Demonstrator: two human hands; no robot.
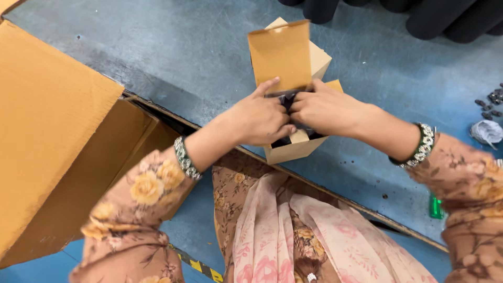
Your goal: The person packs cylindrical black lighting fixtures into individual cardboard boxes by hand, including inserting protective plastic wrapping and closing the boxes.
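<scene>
A small brown cardboard box (293,149) stands on the grey-blue table (173,52) with its top flap (280,55) raised. A dark item (287,98) in shiny wrapping sits in the box's opening. My left hand (257,119) and my right hand (327,109) meet over the opening, fingers curled on the dark item and pressing it down into the box. Both wrists wear green beaded bangles. Most of the dark item is hidden under my fingers.
A large open cardboard carton (57,136) stands at the left, beside the table's edge. Black cylinders (445,18) line the far right. Small dark parts (491,105), a crumpled white wrapper (487,131) and a green object (435,206) lie at the right.
</scene>
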